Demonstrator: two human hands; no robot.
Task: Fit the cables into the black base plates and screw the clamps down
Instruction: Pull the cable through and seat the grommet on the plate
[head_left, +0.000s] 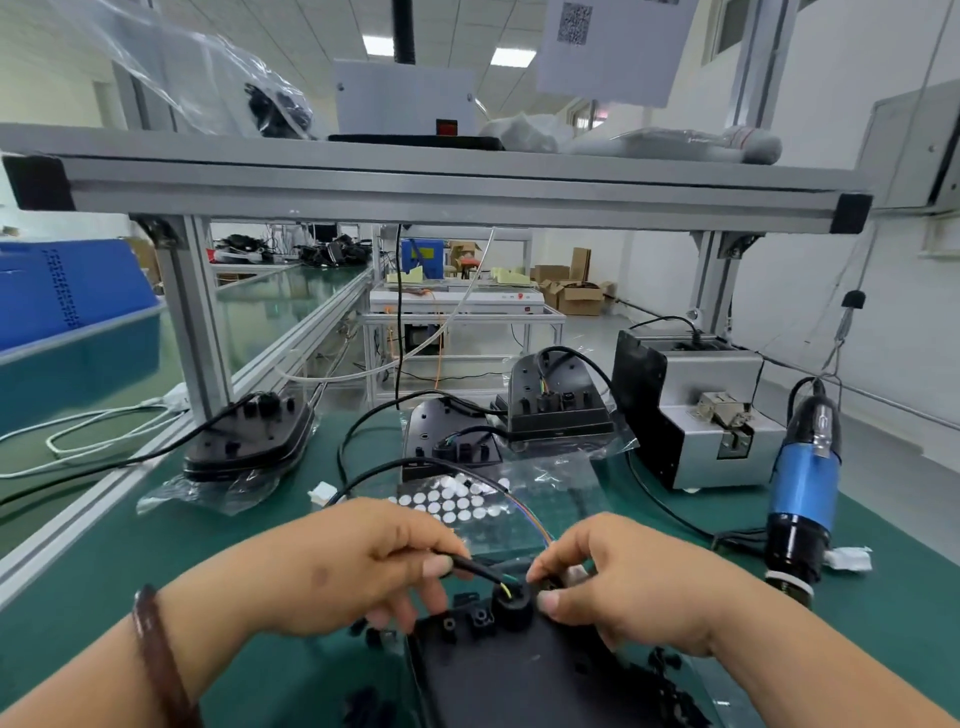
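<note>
Black cable (467, 565) in curled left hand (358, 566), right hand (623, 577)

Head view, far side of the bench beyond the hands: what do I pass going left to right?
Blue bin → bagged base plate → propped base plate → screw feeder → screwdriver.

We've got the base plate (519, 670) nearest us, the pad sheet (467, 501) behind it, the screwdriver (802, 493) off to our right.
</note>
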